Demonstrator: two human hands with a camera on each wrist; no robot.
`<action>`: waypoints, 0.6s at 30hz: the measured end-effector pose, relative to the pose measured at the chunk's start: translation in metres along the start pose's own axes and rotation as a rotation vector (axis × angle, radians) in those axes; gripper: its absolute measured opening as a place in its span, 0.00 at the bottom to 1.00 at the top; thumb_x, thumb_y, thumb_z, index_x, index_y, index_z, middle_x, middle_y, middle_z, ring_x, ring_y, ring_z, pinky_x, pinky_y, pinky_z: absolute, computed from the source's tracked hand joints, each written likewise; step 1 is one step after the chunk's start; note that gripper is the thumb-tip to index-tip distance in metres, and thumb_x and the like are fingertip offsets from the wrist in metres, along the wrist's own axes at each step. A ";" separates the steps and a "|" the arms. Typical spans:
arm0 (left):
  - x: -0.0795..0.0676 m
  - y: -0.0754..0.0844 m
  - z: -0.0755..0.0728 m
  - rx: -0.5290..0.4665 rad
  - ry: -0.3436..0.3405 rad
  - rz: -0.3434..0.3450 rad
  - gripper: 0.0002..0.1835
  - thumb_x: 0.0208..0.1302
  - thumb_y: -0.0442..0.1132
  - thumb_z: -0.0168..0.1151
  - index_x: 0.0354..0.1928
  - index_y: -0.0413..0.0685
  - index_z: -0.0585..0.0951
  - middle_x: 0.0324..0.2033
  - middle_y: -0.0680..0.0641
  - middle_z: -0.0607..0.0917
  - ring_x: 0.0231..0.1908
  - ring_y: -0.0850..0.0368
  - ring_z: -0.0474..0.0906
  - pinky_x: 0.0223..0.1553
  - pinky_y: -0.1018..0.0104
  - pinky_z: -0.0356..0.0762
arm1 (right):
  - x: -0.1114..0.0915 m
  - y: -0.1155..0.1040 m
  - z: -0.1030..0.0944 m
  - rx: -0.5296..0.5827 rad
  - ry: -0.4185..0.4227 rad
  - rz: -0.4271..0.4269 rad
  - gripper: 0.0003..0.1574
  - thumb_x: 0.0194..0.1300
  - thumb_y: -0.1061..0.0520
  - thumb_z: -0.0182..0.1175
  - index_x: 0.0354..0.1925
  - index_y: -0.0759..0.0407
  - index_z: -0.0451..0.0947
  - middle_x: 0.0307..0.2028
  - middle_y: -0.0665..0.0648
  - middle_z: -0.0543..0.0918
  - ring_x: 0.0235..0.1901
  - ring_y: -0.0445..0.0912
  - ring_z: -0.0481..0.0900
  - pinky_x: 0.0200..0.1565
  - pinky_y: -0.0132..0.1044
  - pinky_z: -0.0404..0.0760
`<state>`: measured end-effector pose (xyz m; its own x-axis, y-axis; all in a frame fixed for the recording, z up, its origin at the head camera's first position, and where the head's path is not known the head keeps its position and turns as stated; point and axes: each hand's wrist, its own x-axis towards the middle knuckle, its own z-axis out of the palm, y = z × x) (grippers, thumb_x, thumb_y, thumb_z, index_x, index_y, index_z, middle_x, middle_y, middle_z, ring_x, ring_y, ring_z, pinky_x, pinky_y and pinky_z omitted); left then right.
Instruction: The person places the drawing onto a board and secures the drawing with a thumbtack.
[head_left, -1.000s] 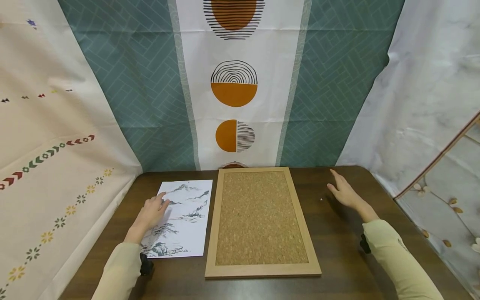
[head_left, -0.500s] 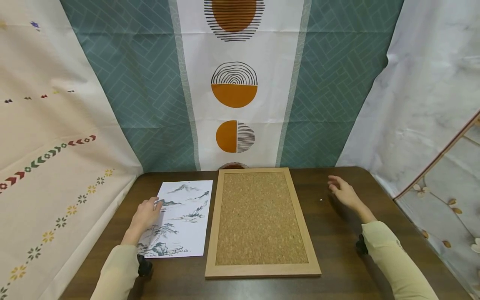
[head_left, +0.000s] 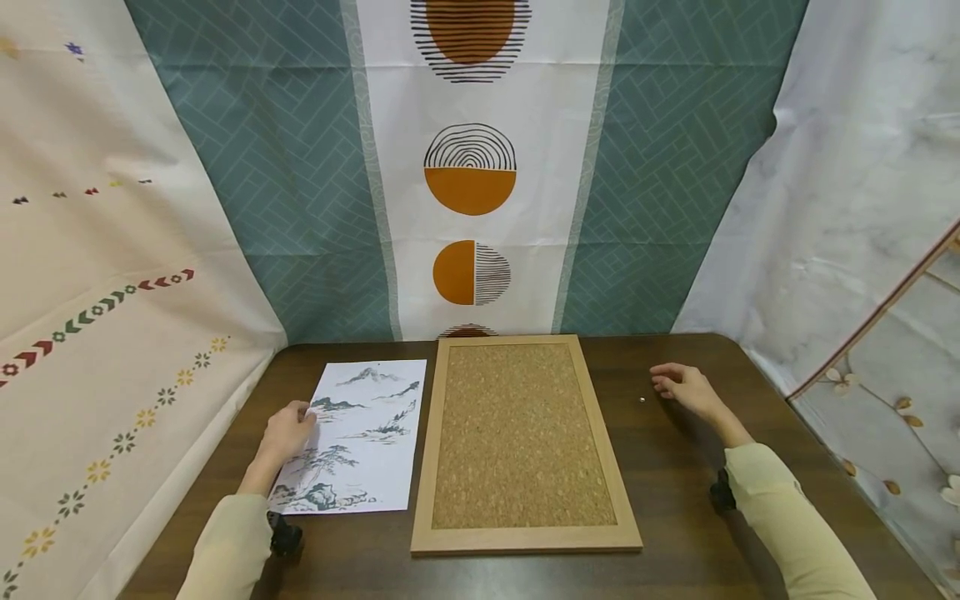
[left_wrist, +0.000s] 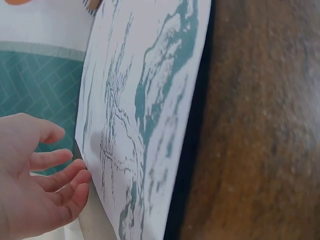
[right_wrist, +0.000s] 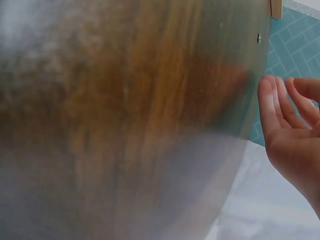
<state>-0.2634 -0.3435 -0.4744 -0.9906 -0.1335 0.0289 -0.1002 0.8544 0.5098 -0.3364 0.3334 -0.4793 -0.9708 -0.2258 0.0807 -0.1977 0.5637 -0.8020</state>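
At the left edge of a white sheet of paper printed with an ink landscape, my left hand has its fingers loosely bent. In the left wrist view the fingertips are right at the paper's edge, the thumb raised apart from them. A framed cork board lies flat between my hands. My right hand hovers over the table on the right, fingers relaxed and holding nothing. Just left of its fingertips is a tiny shiny silver tack, seen also in the right wrist view.
The dark wooden table has its back edge against a hanging green and white cloth. A cream cloth hangs along the left side and a pale marbled cloth along the right.
My left hand has drawn back toward the paper's left edge, and the paper's near left corner has shifted slightly left. My right hand has lowered and its fingers have bent in nearer the tack.
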 end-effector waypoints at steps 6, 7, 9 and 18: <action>-0.002 -0.005 0.000 -0.002 0.002 -0.029 0.24 0.63 0.41 0.48 0.54 0.26 0.68 0.41 0.30 0.77 0.41 0.38 0.74 0.40 0.48 0.71 | 0.001 0.004 0.003 0.029 -0.068 0.022 0.21 0.66 0.63 0.50 0.54 0.76 0.68 0.47 0.75 0.76 0.42 0.54 0.80 0.40 0.37 0.81; -0.003 -0.005 0.000 0.009 0.004 -0.034 0.25 0.63 0.41 0.49 0.53 0.25 0.68 0.41 0.28 0.77 0.42 0.36 0.73 0.41 0.47 0.71 | 0.002 0.005 0.004 0.031 -0.086 0.022 0.21 0.66 0.63 0.51 0.54 0.75 0.68 0.46 0.74 0.76 0.41 0.52 0.80 0.39 0.37 0.81; -0.004 -0.004 -0.001 0.036 0.008 -0.050 0.27 0.61 0.42 0.53 0.52 0.23 0.68 0.43 0.25 0.75 0.45 0.31 0.72 0.45 0.44 0.69 | 0.003 0.007 0.005 0.022 -0.114 0.024 0.20 0.65 0.63 0.53 0.52 0.74 0.70 0.43 0.72 0.78 0.38 0.49 0.81 0.37 0.37 0.81; -0.011 0.003 -0.004 0.043 -0.034 -0.192 0.33 0.53 0.47 0.64 0.47 0.22 0.69 0.45 0.24 0.74 0.45 0.29 0.70 0.44 0.44 0.70 | 0.005 0.000 0.011 -0.103 -0.130 0.054 0.13 0.60 0.63 0.58 0.43 0.69 0.78 0.37 0.64 0.83 0.34 0.46 0.82 0.34 0.36 0.81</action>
<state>-0.2519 -0.3419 -0.4696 -0.9555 -0.2796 -0.0943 -0.2906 0.8357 0.4660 -0.3399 0.3238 -0.4854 -0.9560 -0.2901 -0.0428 -0.1655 0.6543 -0.7379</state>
